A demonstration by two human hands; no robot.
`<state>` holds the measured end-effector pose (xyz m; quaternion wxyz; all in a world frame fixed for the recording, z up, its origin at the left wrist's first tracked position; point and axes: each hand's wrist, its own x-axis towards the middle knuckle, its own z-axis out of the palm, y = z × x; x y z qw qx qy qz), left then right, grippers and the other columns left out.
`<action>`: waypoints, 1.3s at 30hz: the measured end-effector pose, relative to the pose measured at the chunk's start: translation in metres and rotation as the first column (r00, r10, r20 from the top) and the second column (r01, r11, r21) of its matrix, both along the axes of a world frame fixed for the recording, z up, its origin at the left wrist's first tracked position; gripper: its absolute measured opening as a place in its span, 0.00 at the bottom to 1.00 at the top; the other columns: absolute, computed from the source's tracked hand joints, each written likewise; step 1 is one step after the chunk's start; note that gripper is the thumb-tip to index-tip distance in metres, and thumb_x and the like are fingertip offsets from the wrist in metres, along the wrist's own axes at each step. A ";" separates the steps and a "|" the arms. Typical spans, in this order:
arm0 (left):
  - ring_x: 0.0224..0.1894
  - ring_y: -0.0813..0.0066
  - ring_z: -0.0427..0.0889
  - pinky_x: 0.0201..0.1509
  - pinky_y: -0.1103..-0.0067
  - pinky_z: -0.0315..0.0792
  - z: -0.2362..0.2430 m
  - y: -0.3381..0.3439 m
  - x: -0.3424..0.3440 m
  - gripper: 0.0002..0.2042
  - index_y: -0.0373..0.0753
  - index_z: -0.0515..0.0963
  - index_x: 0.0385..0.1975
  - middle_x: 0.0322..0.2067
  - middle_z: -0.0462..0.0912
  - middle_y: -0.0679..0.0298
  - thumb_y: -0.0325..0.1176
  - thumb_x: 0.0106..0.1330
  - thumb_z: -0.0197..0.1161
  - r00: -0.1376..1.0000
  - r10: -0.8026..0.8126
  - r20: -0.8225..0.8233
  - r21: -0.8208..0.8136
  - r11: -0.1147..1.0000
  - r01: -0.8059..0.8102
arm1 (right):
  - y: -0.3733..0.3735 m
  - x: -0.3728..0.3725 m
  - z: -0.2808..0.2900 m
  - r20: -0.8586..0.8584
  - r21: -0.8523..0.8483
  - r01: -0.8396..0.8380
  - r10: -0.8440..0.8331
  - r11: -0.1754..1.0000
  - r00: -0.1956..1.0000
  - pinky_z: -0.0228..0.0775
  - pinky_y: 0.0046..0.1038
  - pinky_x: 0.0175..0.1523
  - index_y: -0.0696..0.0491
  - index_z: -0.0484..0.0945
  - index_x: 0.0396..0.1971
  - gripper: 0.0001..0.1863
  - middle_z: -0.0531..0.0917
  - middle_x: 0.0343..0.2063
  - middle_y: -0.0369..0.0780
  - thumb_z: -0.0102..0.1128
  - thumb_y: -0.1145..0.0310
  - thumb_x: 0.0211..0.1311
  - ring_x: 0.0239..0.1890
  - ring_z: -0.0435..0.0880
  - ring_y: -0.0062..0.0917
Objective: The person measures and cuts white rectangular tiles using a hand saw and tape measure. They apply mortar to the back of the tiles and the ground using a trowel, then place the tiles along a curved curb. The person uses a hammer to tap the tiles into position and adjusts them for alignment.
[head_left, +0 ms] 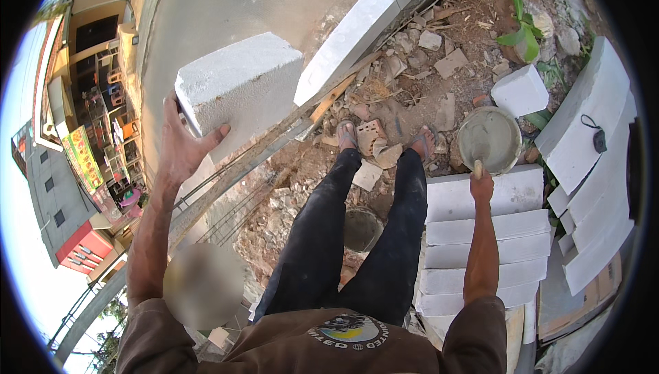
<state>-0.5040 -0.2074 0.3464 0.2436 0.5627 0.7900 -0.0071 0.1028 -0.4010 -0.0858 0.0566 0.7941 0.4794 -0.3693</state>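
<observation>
My left hand [187, 139] grips the near left end of a white lightweight block [240, 80], thumb on its side and the other fingers partly hidden behind it. The block is held out at the left, beside a row of white blocks [350, 34]; the frame does not show whether it rests on anything. My right hand [482, 186] is closed round the handle of a trowel [478, 167]. Its blade dips into wet grey mortar [489, 127] in a round bucket [518, 127], where the mortar partly covers it.
White blocks [484, 247] lie stacked below my right arm, and more blocks [583, 120] stand at the far right. Rubble and a broken brick [371, 135] surround my sandalled feet. Another round container [362, 228] sits between my legs. A green plant [525, 34] grows at the back right.
</observation>
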 end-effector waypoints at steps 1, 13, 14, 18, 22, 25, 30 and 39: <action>0.66 0.49 0.74 0.70 0.56 0.70 -0.002 0.007 -0.021 0.62 0.27 0.53 0.71 0.63 0.69 0.39 0.62 0.46 0.81 1.000 -0.001 -0.029 0.005 1.000 0.001 | 0.002 -0.001 -0.001 0.005 -0.021 0.006 -0.006 1.000 1.000 0.78 0.47 0.53 0.55 0.81 0.55 0.26 0.87 0.42 0.55 0.72 0.61 0.57 0.47 0.86 0.52; 0.60 0.46 0.77 0.68 0.64 0.72 -0.222 -0.006 -0.192 0.55 0.19 0.57 0.65 0.58 0.72 0.37 0.48 0.45 0.83 0.995 0.067 -0.073 -0.249 0.965 -0.083 | -0.004 0.013 -0.019 0.095 -0.017 -0.102 0.104 0.995 0.990 0.77 0.45 0.53 0.57 0.81 0.57 0.25 0.87 0.43 0.55 0.70 0.65 0.60 0.47 0.86 0.52; 0.60 0.46 0.77 0.67 0.63 0.73 -0.250 -0.024 -0.205 0.56 0.18 0.57 0.65 0.58 0.71 0.37 0.49 0.45 0.83 0.993 0.031 -0.114 -0.259 0.964 -0.060 | -0.007 0.017 -0.018 0.082 -0.016 -0.103 0.104 0.995 0.991 0.77 0.45 0.53 0.57 0.80 0.57 0.25 0.87 0.43 0.54 0.70 0.66 0.60 0.47 0.86 0.51; 0.60 0.45 0.75 0.64 0.63 0.77 -0.325 -0.064 -0.245 0.57 0.18 0.56 0.65 0.59 0.68 0.37 0.51 0.43 0.81 0.991 0.041 -0.126 -0.400 0.912 -0.089 | -0.005 0.009 -0.027 0.086 -0.026 -0.163 0.164 0.986 0.983 0.76 0.44 0.55 0.60 0.79 0.57 0.25 0.86 0.45 0.55 0.70 0.68 0.60 0.48 0.86 0.51; 0.58 0.45 0.76 0.61 0.63 0.79 -0.377 -0.093 -0.266 0.56 0.19 0.55 0.65 0.58 0.67 0.39 0.50 0.43 0.81 0.995 0.075 -0.067 -0.442 0.892 -0.097 | -0.013 0.046 -0.042 0.150 0.101 -0.251 0.235 0.963 0.960 0.73 0.37 0.36 0.60 0.80 0.55 0.21 0.83 0.28 0.46 0.66 0.69 0.64 0.27 0.82 0.34; 0.59 0.47 0.73 0.60 0.61 0.80 -0.401 -0.112 -0.272 0.55 0.20 0.56 0.65 0.57 0.67 0.42 0.49 0.44 0.80 0.997 0.056 -0.057 -0.461 0.884 -0.076 | -0.013 0.052 -0.049 0.151 0.115 -0.215 0.197 0.970 0.969 0.68 0.33 0.26 0.59 0.80 0.55 0.19 0.79 0.23 0.39 0.66 0.69 0.66 0.20 0.77 0.24; 0.58 0.47 0.73 0.58 0.59 0.81 -0.421 -0.134 -0.279 0.57 0.19 0.56 0.66 0.55 0.68 0.43 0.52 0.43 0.79 0.977 -0.157 -0.141 -0.481 0.874 0.071 | -0.011 -0.009 -0.057 0.116 -0.129 -0.023 0.038 0.991 0.993 0.74 0.37 0.33 0.57 0.81 0.55 0.21 0.84 0.27 0.46 0.68 0.66 0.65 0.24 0.82 0.31; 0.60 0.47 0.72 0.57 0.58 0.82 -0.459 -0.143 -0.229 0.55 0.21 0.58 0.66 0.56 0.68 0.44 0.52 0.44 0.79 0.993 -0.081 -0.083 -0.480 0.877 0.032 | 0.010 -0.008 -0.038 0.088 -0.053 -0.029 0.033 0.998 0.996 0.69 0.35 0.26 0.57 0.82 0.53 0.19 0.80 0.20 0.40 0.67 0.64 0.66 0.18 0.76 0.25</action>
